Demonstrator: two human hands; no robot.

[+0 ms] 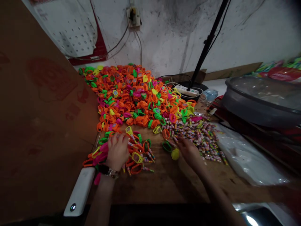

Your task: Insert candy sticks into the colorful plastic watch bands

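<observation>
"My left hand (118, 150) is curled over a small pile (137, 157) of plastic watches and striped sticks, left of centre in the frame; my right hand (189, 152) reaches to the edge of the stick heap (199, 135), right of centre."

"Gripping anything?"

"I can't tell for either: the left's fingertips are buried behind its knuckles, and the right's are blurred, close to a stick. A green band (166, 146) and a yellow piece (175, 154) lie beside them on the worktop (160, 185)."

"Which step, then?"

"Picking up by hand, I'd judge, a side each. The next move calls for a light pinch, since the pieces overlap."

"What else is unclear?"

"The box (47, 110) at frame left and a device (261, 216) at lower right are cut off."
</observation>
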